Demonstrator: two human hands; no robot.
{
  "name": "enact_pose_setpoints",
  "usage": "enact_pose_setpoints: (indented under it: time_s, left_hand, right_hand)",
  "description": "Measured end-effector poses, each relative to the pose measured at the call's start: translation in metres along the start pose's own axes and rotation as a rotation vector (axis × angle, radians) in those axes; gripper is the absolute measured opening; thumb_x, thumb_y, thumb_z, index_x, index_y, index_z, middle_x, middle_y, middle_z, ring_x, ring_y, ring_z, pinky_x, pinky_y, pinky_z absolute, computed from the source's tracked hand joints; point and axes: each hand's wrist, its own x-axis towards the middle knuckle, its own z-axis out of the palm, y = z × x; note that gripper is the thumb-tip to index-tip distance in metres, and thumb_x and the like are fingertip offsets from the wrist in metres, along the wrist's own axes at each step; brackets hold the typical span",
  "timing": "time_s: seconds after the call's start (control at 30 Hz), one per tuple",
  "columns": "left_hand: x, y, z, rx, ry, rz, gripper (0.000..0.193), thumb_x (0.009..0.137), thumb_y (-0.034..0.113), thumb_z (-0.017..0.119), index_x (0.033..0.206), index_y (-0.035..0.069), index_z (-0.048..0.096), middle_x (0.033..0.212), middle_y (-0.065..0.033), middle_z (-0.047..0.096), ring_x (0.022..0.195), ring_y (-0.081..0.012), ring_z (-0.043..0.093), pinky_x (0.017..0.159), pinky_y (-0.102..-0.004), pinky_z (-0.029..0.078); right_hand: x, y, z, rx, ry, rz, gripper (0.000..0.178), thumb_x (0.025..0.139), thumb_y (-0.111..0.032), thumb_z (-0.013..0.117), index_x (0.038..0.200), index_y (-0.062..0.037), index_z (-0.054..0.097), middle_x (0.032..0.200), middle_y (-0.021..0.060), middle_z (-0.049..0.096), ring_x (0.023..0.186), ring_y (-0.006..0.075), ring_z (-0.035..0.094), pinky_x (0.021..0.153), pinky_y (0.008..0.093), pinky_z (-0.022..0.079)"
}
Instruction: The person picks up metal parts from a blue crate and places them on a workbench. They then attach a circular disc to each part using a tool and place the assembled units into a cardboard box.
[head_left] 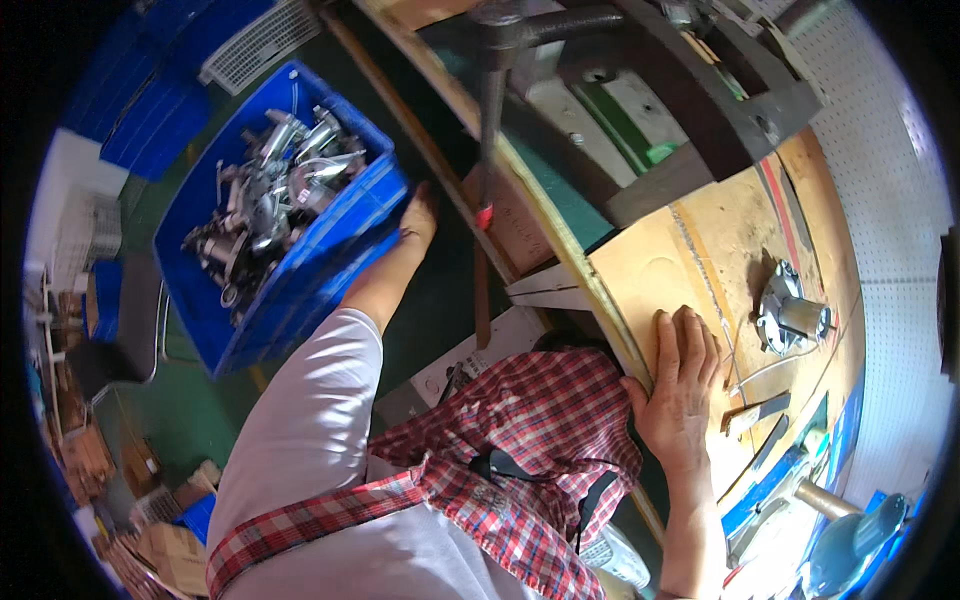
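left hand [418, 218] grips the edge of the blue crate [300, 250] full of metal parts down beside the table [650, 270], while the right hand [680, 385] lies open and flat on the tabletop edge, probably for balance

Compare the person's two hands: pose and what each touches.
The left hand reaches out to the side wall of the blue crate full of metal parts; the right hand lies flat, fingers together, on the wooden bench edge. The left grips nothing visible; the right presses palm-down. Both are bare.
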Motion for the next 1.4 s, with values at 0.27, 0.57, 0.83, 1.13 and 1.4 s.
enact_pose_setpoints:
  time_s: [0.27, 0.57, 0.83, 1.13, 1.4]
  left_hand:
    - [0.072, -0.01, 0.033, -0.09, -0.005, -0.022, 0.051, 0.103, 0.028, 0.036, 0.152, 0.011, 0.037, 0.159, -0.0124, 0.03, 0.148, -0.0303, 0.025, 0.119, -0.0524, 0.014]
    - [0.098, -0.023, 0.06, -0.058, 0.018, 0.053, 0.048, 0.103, 0.025, 0.038, 0.149, 0.011, 0.042, 0.155, -0.0126, 0.036, 0.144, -0.0287, 0.032, 0.117, -0.0496, 0.021]
    - [0.075, 0.013, 0.052, -0.022, 0.096, 0.164, 0.046, 0.102, 0.022, 0.04, 0.146, 0.011, 0.045, 0.152, -0.0128, 0.042, 0.141, -0.0273, 0.038, 0.115, -0.0472, 0.026]
    - [-0.029, 0.112, 0.07, -0.07, 0.101, 0.151, 0.038, 0.101, 0.022, 0.044, 0.135, 0.011, 0.059, 0.139, -0.0122, 0.056, 0.127, -0.0283, 0.053, 0.103, -0.0488, 0.04]
    - [-0.145, 0.166, 0.057, -0.15, 0.107, 0.186, 0.039, 0.096, 0.031, 0.053, 0.126, 0.008, 0.064, 0.121, -0.014, 0.065, 0.111, -0.0326, 0.06, 0.091, -0.0534, 0.046]
  right_hand:
    - [0.0, 0.011, -0.002, 0.039, 0.012, -0.036, 0.088, 0.069, -0.026, 0.082, 0.146, -0.0132, 0.04, 0.146, 0.0203, 0.039, 0.135, 0.0381, 0.039, 0.11, 0.0572, 0.031]
    - [-0.002, 0.016, 0.01, 0.034, 0.111, -0.104, 0.075, 0.08, -0.031, 0.07, 0.148, -0.0139, 0.041, 0.146, 0.0184, 0.042, 0.135, 0.0361, 0.04, 0.109, 0.0579, 0.031]
    - [-0.019, 0.019, 0.013, 0.044, 0.202, -0.097, 0.067, 0.081, -0.029, 0.067, 0.142, -0.0109, 0.047, 0.141, 0.0187, 0.047, 0.132, 0.0363, 0.044, 0.108, 0.057, 0.033]
    - [-0.011, 0.006, -0.002, 0.012, 0.085, -0.092, 0.076, 0.08, -0.03, 0.071, 0.147, -0.0121, 0.04, 0.148, 0.0215, 0.038, 0.137, 0.0396, 0.037, 0.111, 0.0579, 0.028]
    - [-0.002, -0.006, 0.001, -0.021, 0.127, -0.08, 0.084, 0.073, -0.014, 0.079, 0.147, -0.0121, 0.04, 0.149, 0.0205, 0.037, 0.138, 0.0409, 0.035, 0.114, 0.0553, 0.026]
